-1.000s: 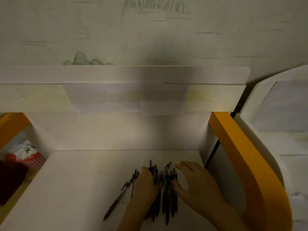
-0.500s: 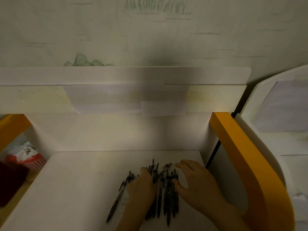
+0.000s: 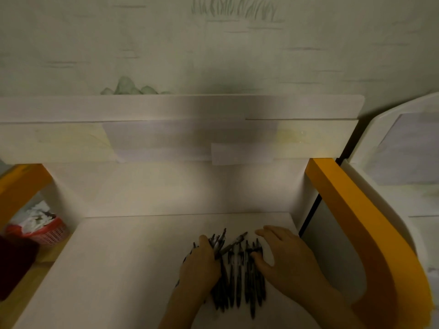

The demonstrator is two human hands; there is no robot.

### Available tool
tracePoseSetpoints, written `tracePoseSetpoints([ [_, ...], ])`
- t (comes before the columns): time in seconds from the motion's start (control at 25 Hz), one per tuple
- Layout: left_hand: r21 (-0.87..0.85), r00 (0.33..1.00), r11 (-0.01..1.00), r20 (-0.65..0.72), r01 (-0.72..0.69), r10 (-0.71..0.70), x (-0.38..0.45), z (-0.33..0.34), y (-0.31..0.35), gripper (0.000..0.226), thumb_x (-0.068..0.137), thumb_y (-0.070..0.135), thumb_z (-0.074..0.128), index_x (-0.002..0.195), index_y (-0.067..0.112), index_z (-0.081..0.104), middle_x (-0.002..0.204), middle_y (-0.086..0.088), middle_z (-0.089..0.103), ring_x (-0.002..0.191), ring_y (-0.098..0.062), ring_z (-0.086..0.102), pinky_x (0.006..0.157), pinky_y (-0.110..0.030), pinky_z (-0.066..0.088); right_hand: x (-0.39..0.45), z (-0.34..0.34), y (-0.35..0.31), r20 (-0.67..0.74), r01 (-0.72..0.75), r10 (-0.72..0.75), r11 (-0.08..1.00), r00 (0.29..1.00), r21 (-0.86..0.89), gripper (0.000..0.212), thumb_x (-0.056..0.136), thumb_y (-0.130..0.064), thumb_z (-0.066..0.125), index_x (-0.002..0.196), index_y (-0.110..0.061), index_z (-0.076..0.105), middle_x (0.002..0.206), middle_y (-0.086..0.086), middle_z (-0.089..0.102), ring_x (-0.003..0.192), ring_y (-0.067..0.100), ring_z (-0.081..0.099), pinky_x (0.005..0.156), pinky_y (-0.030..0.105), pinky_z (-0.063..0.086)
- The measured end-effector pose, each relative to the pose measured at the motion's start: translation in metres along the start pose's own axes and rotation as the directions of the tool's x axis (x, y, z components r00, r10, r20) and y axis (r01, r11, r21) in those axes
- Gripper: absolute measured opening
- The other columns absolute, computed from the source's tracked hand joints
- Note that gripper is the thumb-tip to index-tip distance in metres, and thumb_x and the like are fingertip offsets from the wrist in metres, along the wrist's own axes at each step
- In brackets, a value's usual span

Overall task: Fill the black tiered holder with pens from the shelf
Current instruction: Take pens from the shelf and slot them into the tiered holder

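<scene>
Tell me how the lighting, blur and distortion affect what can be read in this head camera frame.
Head view: dim and warm, brightest on the shelf's back panel, with a soft shadow above it; wide-angle bending curves the orange side rail; the pens blur into one dark bundle, so single pens are hard to count; the left hand and right hand look soft-edged; the red basket sits in gloom.

The pens (image 3: 237, 276) were black, lying on a white shelf (image 3: 114, 269) with orange side edges (image 3: 356, 210). A red mesh basket (image 3: 47, 233) sat left; the wall (image 3: 213, 55) showed faint green hills.
</scene>
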State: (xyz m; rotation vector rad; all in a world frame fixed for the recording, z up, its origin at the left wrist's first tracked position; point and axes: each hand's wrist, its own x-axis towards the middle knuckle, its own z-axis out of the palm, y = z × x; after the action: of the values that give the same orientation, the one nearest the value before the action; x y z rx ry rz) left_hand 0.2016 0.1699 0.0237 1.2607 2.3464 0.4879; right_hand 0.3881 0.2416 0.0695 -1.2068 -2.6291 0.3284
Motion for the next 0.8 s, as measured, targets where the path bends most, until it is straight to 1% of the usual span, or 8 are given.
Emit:
tracePoseSetpoints([
  [0.08,-0.010,1.000,1.000,0.026,-0.010,0.010,-0.003,-0.005,-0.005,0.023,0.092,0.022,0.052,0.100,0.019,0.031,0.079,0.005,0.048,0.064,-0.012,0.051,0.055,-0.026,0.044,-0.001,-0.003,-0.004,-0.013,-0.016,0.016,1.000,1.000,-0.013,0.054,0.093,-0.054,0.049,0.141,-0.032,0.044,0.147,-0.010,0.043,0.136,0.011,0.037,0.113,0.027,0.031],
  [0.16,-0.036,1.000,0.999,0.018,-0.016,0.016,-0.004,-0.012,-0.013,0.020,0.092,0.022,0.052,0.101,0.017,0.034,0.079,0.004,0.049,0.062,-0.011,0.050,0.051,-0.024,0.040,-0.001,-0.005,-0.012,-0.029,-0.034,0.033,0.999,0.999,-0.021,0.054,0.093,-0.053,0.049,0.142,-0.031,0.043,0.147,-0.009,0.044,0.135,0.011,0.038,0.112,0.028,0.033],
  [0.28,-0.082,0.999,0.996,-0.020,-0.036,0.034,-0.005,-0.026,-0.023,0.018,0.094,0.025,0.051,0.101,0.017,0.036,0.079,0.004,0.050,0.063,-0.010,0.051,0.051,-0.024,0.041,-0.001,-0.009,-0.022,-0.043,-0.053,0.052,0.998,0.998,-0.034,0.055,0.093,-0.051,0.048,0.144,-0.031,0.040,0.148,-0.008,0.042,0.136,0.012,0.037,0.113,0.029,0.031],
  [0.44,-0.151,0.987,0.978,-0.083,-0.147,0.136,-0.011,-0.050,-0.020,0.015,0.094,0.024,0.051,0.097,0.023,0.037,0.074,0.003,0.054,0.057,-0.010,0.051,0.045,-0.021,0.037,-0.010,-0.026,-0.036,-0.094,-0.098,0.092,0.993,0.991,-0.067,0.056,0.093,-0.055,0.046,0.144,-0.034,0.038,0.148,-0.010,0.042,0.135,0.012,0.038,0.111,0.031,0.034],
  [0.52,-0.192,0.976,0.959,-0.102,-0.209,0.192,-0.015,-0.061,-0.010,0.013,0.094,0.024,0.050,0.094,0.025,0.038,0.071,0.001,0.056,0.053,-0.012,0.053,0.044,-0.023,0.039,-0.018,-0.041,-0.043,-0.153,-0.117,0.103,0.989,0.983,-0.089,0.055,0.092,-0.057,0.045,0.142,-0.036,0.040,0.147,-0.010,0.043,0.133,0.012,0.040,0.108,0.032,0.036],
  [0.6,-0.258,0.962,0.928,-0.118,-0.271,0.248,-0.021,-0.070,0.005,0.012,0.094,0.023,0.050,0.092,0.027,0.039,0.067,0.000,0.056,0.050,-0.014,0.052,0.043,-0.024,0.040,-0.029,-0.059,-0.047,-0.211,-0.126,0.101,0.986,0.972,-0.110,0.054,0.091,-0.058,0.044,0.140,-0.035,0.043,0.144,-0.009,0.046,0.130,0.013,0.045,0.104,0.033,0.041],
  [0.68,-0.303,0.942,0.892,-0.133,-0.336,0.309,-0.031,-0.078,0.027,0.013,0.094,0.022,0.050,0.089,0.028,0.040,0.065,0.000,0.054,0.048,-0.010,0.049,0.042,-0.019,0.037,-0.045,-0.083,-0.047,-0.273,-0.141,0.104,0.983,0.956,-0.119,0.053,0.091,-0.057,0.045,0.138,-0.033,0.046,0.142,-0.006,0.049,0.127,0.015,0.049,0.100,0.035,0.047],
  [0.8,-0.360,0.903,0.829,-0.150,-0.429,0.402,-0.049,-0.091,0.068,0.012,0.095,0.022,0.052,0.092,0.030,0.043,0.065,-0.001,0.056,0.045,-0.003,0.051,0.039,-0.012,0.037,-0.071,-0.118,-0.036,-0.402,-0.163,0.106,0.980,0.909,-0.110,0.051,0.090,-0.052,0.054,0.135,-0.030,0.050,0.137,-0.004,0.053,0.124,0.017,0.051,0.097,0.036,0.049],
])
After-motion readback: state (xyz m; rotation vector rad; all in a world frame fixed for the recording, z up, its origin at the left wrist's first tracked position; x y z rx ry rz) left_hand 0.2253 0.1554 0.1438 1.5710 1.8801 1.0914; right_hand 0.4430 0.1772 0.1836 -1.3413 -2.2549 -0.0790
